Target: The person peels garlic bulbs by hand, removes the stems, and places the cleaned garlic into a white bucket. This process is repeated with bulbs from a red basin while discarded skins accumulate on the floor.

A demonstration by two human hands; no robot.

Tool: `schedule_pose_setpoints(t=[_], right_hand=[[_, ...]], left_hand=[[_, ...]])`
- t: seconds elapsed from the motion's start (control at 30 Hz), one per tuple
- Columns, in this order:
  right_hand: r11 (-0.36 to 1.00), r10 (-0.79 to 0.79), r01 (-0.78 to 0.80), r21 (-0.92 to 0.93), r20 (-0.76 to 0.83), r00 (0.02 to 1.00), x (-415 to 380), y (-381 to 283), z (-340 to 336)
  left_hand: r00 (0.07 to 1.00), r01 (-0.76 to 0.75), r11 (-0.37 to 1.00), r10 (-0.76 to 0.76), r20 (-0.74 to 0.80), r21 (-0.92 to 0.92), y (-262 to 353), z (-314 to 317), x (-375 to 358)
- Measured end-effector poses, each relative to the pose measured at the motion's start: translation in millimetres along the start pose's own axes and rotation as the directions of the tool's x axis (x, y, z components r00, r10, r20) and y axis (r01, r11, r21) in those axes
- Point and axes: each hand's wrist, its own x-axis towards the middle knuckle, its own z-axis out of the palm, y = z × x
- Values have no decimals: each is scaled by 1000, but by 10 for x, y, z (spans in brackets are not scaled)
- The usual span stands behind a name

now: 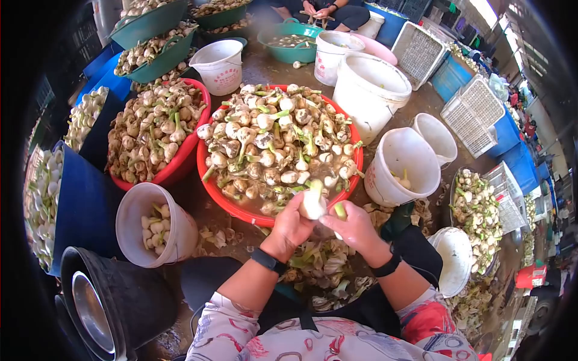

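Close to the near rim of a red basin, my left hand grips a white peeled garlic bulb with a short green stem pointing up. My right hand is closed just right of the bulb, its thumb by a small green and white piece; whether that is a tool or a stem I cannot make out. Unpeeled garlic is heaped in the basin, partly in brownish water. Loose peels lie below my hands, between my legs.
A white bucket with peeled bulbs stands left, another right. Behind are a second red basin, a tall white bucket and a green tub before a seated person. Black buckets stand near left.
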Motion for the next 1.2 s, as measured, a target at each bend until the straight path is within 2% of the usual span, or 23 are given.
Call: schedule_pose_setpoints(t=[0.03,0.07,0.1,0.17,0.2,0.23,0.27,0.3,0.37,0.43,0.47,0.5,0.53,0.57,0.63,0.77,0.83,0.87,0.93,1.03,1.1,1.13,1.2], right_hand=[[997,74,-72,-39,32,997,-27,-10,41],[991,9,-8,-136,11,1000,-60,-11,82],[990,9,-7,-143,11,1000,-81,3,119],[998,58,-61,27,91,994,-91,93,199],[998,-5,5,-70,4,1000,-85,165,262],[997,-6,7,-73,9,1000,-110,214,279],[951,140,-137,276,9,990,-123,181,292],[768,273,-259,586,67,960,-111,145,314],[720,177,-147,678,26,984,-72,71,322],[785,155,-144,602,35,987,-60,-65,318],[955,49,-59,290,41,998,-59,-102,330],[997,-48,52,-55,80,996,-60,-120,350],[982,-166,164,-90,-7,986,-65,-124,390],[982,-166,165,-92,-5,986,-54,-126,387],[917,-361,350,-192,-25,932,-23,-122,382],[944,-318,319,-81,24,948,54,-150,307],[950,-296,291,115,28,955,32,-277,293],[952,-289,285,113,21,957,46,-220,311],[920,-386,387,61,-21,922,70,-48,344],[947,-320,319,-48,-5,948,50,-58,302],[928,-371,371,-33,-29,928,16,-117,304],[913,-404,399,-82,-54,913,-27,-168,295],[894,-426,405,-192,-85,901,-38,-213,263]], left_hand=[[1000,0,1000,0,7,-6,-15,-7,-15],[1000,-5,1000,5,2,-12,-15,55,-79],[1000,-8,1000,8,-5,-15,-21,89,-123],[998,-31,998,29,47,58,-66,63,-136],[998,-61,991,57,32,118,-75,85,-169],[996,-92,980,90,18,175,-84,96,-197],[995,-101,981,99,17,168,-77,107,-201],[989,-134,981,142,-47,137,-45,123,-195],[967,-212,974,221,-128,75,20,106,-186],[969,-211,975,218,-114,71,3,32,-136],[969,-211,975,218,-115,68,-11,35,-141],[978,-191,980,195,-74,54,-27,40,-144],[985,-171,984,172,-32,41,-32,44,-145],[984,-171,984,173,-31,39,-13,53,-151],[977,-214,975,214,1,61,33,41,-171],[989,-147,989,147,-16,-14,70,114,-185],[988,-113,992,105,114,59,139,35,-179],[981,-99,995,93,171,25,162,34,-177],[985,-91,996,87,151,18,128,62,-171],[983,-104,993,94,158,56,105,5,-139],[977,-64,997,54,204,43,104,13,-140],[944,-118,992,100,314,39,100,7,-134],[948,-132,991,116,297,35,104,79,-154]])
